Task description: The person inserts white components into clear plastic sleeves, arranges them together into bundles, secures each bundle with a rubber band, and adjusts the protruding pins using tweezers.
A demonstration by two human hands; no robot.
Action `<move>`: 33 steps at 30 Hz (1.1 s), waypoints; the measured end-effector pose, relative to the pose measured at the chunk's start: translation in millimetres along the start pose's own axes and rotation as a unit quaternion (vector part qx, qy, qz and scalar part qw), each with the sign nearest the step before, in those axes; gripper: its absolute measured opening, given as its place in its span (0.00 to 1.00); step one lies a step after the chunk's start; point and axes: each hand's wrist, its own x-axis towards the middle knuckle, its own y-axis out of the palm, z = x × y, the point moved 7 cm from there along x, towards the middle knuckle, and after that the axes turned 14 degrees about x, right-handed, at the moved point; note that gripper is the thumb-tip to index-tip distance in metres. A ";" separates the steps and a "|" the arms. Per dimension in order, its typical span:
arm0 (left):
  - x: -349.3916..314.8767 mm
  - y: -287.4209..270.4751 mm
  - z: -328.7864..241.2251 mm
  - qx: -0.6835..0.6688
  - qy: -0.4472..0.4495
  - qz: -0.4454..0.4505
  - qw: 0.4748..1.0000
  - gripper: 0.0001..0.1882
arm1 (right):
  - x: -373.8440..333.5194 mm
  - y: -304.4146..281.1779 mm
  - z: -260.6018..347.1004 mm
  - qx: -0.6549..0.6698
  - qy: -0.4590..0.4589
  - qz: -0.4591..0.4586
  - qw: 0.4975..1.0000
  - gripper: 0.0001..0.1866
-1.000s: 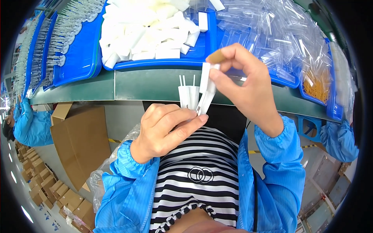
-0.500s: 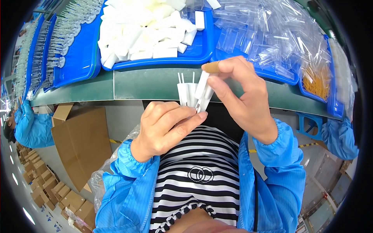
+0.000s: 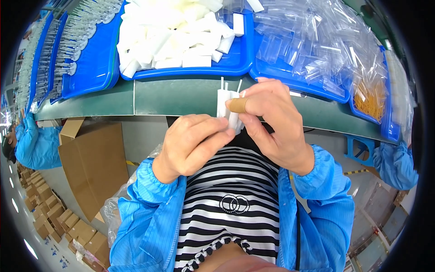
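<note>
Nearest is the person's black-and-white striped top (image 3: 226,181) under an open blue jacket (image 3: 147,222), its gathered cuffs ending at both wrists. Just beyond the top, the two bare hands meet around a small bundle of white foam pieces (image 3: 222,102), held up in front of the worktop's near edge. The left hand (image 3: 188,143) pinches the bundle's lower end between thumb and fingers; the right hand (image 3: 281,124), a tan finger cover (image 3: 238,105) on its index finger, closes thumb and index finger on the right side. Thin white sticks (image 3: 222,84) rise from the bundle's top. Behind it runs the green worktop (image 3: 176,97). On that stand a middle blue tray (image 3: 190,72) heaped with white foam blocks (image 3: 167,36), a right-hand blue tray (image 3: 294,85) piled with clear plastic sleeves (image 3: 312,36), and, farther right, orange bands (image 3: 369,99). At the left, another blue tray (image 3: 90,68) carries rows of slender, pale pieces (image 3: 81,34). Out to the left, beyond a brown cardboard box (image 3: 93,167), shows a co-worker's blue sleeve (image 3: 38,145).
</note>
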 end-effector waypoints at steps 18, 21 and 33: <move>-7.4 -13.2 22.0 -0.022 -0.131 -0.062 0.989 0.24 | 39.8 2.3 -9.9 -0.033 -0.041 -0.040 0.998 0.10; -6.7 -16.6 23.6 0.017 -0.129 -0.057 0.990 0.24 | 72.0 -7.6 -26.6 -0.176 -0.054 -0.063 0.981 0.12; -8.2 -10.7 16.1 0.054 -0.084 -0.001 0.995 0.24 | 84.2 7.6 -35.8 -0.303 -0.030 0.031 0.952 0.10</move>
